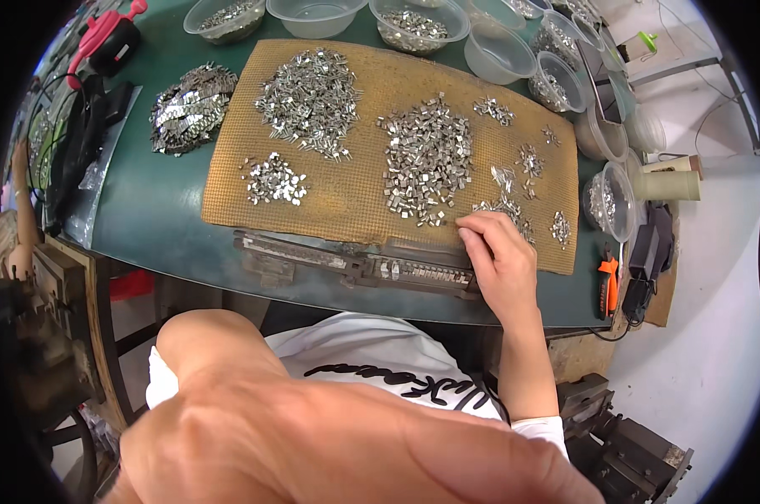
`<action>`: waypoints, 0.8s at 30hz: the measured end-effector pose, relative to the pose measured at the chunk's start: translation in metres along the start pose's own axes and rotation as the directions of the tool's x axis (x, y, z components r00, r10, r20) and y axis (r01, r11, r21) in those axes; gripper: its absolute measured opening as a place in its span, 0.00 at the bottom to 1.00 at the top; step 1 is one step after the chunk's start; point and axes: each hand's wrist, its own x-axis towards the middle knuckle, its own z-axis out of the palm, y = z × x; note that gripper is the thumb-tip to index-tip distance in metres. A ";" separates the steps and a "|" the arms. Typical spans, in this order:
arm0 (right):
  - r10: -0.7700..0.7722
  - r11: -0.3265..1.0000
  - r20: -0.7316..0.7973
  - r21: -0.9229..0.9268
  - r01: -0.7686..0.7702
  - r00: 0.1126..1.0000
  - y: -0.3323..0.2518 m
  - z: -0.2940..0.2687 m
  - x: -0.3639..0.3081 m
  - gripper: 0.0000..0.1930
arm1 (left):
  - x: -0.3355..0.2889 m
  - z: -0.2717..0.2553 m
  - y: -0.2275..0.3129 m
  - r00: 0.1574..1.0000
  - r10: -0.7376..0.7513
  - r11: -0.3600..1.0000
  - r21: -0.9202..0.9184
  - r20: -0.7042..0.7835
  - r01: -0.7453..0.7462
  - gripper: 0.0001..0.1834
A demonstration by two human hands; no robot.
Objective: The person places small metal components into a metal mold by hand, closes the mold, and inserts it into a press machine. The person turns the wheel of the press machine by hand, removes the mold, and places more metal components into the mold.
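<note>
My right hand (504,259) rests at the front edge of a tan textured mat (346,193), its thumb and fingertips close together. Whatever they may pinch is too small to make out. Under and beside the fingers lies a heap of small silvery metal pieces (506,210). Just left of them spreads a larger pile of square metal pieces (428,160). In front of the mat sits a long dark metal fixture (355,262), with a row of small shiny parts in its right half. My left hand (330,445) is raised very close to the camera, and its fingers are mostly out of frame.
More metal pieces form a big pile (309,101) and a small pile (275,181) on the mat's left. Shiny linked strips (193,109) lie beside it. Clear plastic bowls (499,52) line the far side. Orange-handled pliers (608,286) lie at the right edge.
</note>
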 end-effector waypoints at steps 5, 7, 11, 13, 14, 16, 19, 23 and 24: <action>-0.030 0.997 0.015 -0.069 0.031 0.999 -0.001 0.010 0.003 0.06 | -0.004 -0.003 0.006 1.000 -0.005 0.998 -0.065 0.002 0.005 0.17; -0.032 0.981 0.025 -0.192 0.036 0.999 -0.003 0.014 0.004 0.06 | -0.003 0.003 0.001 1.000 -0.007 0.996 -0.092 0.003 0.007 0.17; -0.051 0.968 0.005 -0.244 0.051 0.999 -0.004 0.019 0.007 0.06 | -0.004 0.010 -0.002 1.000 -0.011 0.990 -0.144 0.001 0.011 0.17; -0.048 0.975 0.025 -0.218 0.052 0.999 -0.004 0.016 0.009 0.05 | 0.001 0.015 -0.009 1.000 -0.013 0.986 -0.169 0.002 0.014 0.17; -0.047 0.975 0.023 -0.217 0.051 0.999 -0.003 0.015 0.009 0.05 | 0.001 0.021 -0.013 1.000 -0.015 0.983 -0.182 0.005 0.016 0.17; -0.064 0.977 0.066 -0.200 0.076 0.996 -0.003 0.013 0.009 0.05 | 0.004 0.011 -0.013 1.000 -0.018 0.977 -0.211 0.008 0.019 0.17; -0.029 0.984 0.096 -0.173 0.046 0.995 -0.008 0.014 0.009 0.05 | 0.000 0.013 -0.009 1.000 -0.020 0.967 -0.253 0.011 0.023 0.17; -0.012 0.991 0.106 -0.134 0.026 0.994 -0.005 0.007 0.004 0.07 | 0.000 -0.005 -0.004 0.999 -0.027 0.951 -0.307 0.019 0.032 0.18; 0.008 0.997 0.097 -0.079 0.000 0.995 -0.007 0.006 0.002 0.08 | -0.015 -0.013 0.009 0.999 -0.030 0.945 -0.326 0.024 0.036 0.18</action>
